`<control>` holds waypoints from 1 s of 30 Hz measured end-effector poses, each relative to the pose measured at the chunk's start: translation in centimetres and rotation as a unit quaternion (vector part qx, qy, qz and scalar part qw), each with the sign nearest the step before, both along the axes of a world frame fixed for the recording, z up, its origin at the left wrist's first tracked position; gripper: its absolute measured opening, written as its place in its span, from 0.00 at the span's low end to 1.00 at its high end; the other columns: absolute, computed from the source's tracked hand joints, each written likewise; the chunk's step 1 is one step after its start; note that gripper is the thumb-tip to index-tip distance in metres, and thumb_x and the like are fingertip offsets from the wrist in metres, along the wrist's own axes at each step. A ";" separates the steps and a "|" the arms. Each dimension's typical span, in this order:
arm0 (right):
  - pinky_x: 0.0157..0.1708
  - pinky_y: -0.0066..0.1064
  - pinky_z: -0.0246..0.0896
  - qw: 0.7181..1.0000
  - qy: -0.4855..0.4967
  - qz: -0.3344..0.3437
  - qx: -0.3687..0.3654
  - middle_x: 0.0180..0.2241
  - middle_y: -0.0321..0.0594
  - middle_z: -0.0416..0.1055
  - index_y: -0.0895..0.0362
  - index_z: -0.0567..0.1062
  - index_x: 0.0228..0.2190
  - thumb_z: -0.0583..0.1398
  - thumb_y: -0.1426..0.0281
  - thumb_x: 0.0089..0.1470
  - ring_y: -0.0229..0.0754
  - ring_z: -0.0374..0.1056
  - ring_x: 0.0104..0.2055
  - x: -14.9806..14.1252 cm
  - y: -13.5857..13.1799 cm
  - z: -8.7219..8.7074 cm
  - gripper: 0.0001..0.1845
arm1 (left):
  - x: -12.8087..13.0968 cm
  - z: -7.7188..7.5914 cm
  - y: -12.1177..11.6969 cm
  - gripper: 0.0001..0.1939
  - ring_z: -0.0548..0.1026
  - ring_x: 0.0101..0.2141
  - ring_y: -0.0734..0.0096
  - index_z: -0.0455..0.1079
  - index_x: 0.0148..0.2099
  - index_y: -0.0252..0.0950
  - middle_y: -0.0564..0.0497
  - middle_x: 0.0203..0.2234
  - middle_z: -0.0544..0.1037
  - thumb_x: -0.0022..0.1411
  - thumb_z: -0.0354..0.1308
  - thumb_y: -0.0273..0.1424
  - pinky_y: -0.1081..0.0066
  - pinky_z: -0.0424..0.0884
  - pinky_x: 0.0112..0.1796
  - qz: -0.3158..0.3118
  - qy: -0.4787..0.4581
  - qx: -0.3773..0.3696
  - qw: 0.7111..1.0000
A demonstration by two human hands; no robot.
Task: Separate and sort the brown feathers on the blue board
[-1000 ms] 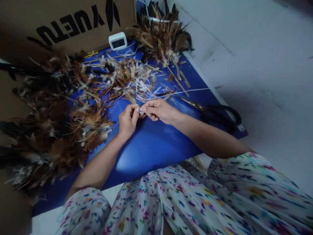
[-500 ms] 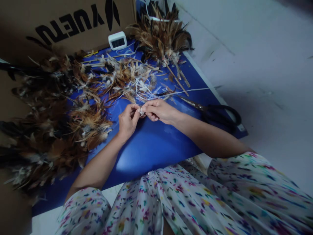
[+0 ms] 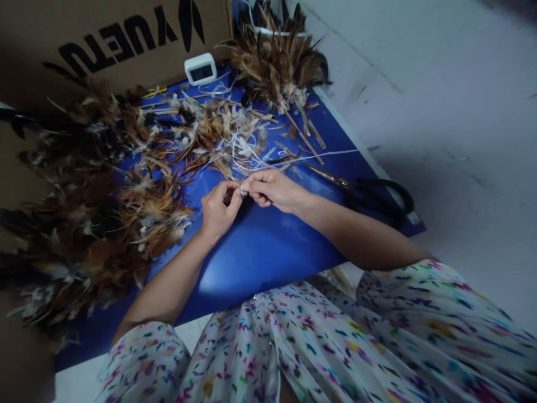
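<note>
My left hand (image 3: pixel 218 206) and my right hand (image 3: pixel 272 189) meet over the blue table (image 3: pixel 268 252), fingertips nearly touching. Between them they pinch a small whitish tuft (image 3: pixel 242 191), perhaps the base of a feather; most of it is hidden by the fingers. Just beyond the hands lies a tangle of white plastic strips (image 3: pixel 245 148) among loose brown and white feathers (image 3: pixel 210 126). A pair of scissors (image 3: pixel 369 193) with large black handles rests on the table to the right of my right hand.
Heaps of brown feathers (image 3: pixel 92 246) cover the left side. A feather bundle (image 3: pixel 281 61) and several thin sticks (image 3: pixel 305 140) lie at the back right. A small white digital clock (image 3: pixel 200 69) stands before a cardboard box (image 3: pixel 126 33). The table's right edge runs beside the pale floor.
My left hand has shifted very slightly left and its fingers have moved a little on the tuft. My right hand stays almost where it was, still pinching.
</note>
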State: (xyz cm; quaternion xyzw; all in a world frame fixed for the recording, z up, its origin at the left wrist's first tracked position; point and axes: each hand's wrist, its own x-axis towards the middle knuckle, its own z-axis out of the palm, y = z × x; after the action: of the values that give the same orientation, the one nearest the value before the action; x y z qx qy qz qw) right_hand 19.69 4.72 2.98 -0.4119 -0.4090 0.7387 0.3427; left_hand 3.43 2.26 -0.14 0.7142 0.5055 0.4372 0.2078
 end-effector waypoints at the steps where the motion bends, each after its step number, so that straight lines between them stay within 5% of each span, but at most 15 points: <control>1: 0.11 0.18 0.41 1.000 -0.002 0.000 0.002 0.12 0.28 0.58 0.60 0.67 0.19 0.61 0.78 0.51 0.25 0.51 0.13 0.0 0.0 0.0 0.12 | 0.0 0.0 0.0 0.08 0.76 0.27 0.76 0.71 0.38 0.36 0.51 0.29 0.79 0.62 0.56 0.35 0.76 0.71 0.30 0.000 0.002 0.004 1.000; 18: 0.11 0.19 0.44 0.998 -0.052 -0.011 0.039 0.13 0.28 0.59 0.60 0.67 0.19 0.58 0.79 0.54 0.26 0.52 0.13 -0.2 -0.1 -0.4 0.13 | -0.1 0.1 0.2 0.04 0.76 0.29 0.74 0.70 0.33 0.35 0.50 0.29 0.79 0.61 0.56 0.29 0.74 0.70 0.33 -0.004 0.098 0.107 0.989; 30: 0.11 0.18 0.46 0.999 -0.012 0.007 0.045 0.13 0.28 0.61 0.61 0.68 0.20 0.61 0.74 0.54 0.25 0.52 0.13 0.1 0.1 -1.0 0.12 | -0.2 -0.6 0.3 0.09 0.75 0.26 0.76 0.71 0.36 0.35 0.52 0.27 0.78 0.62 0.56 0.36 0.75 0.68 0.30 0.033 0.016 -0.002 0.999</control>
State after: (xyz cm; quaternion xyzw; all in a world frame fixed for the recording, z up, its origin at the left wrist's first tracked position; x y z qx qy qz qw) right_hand 19.82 4.82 1.96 -0.4019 -0.4489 0.7169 0.3508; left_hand 3.22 2.59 -0.72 0.7038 0.5327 0.4313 0.1869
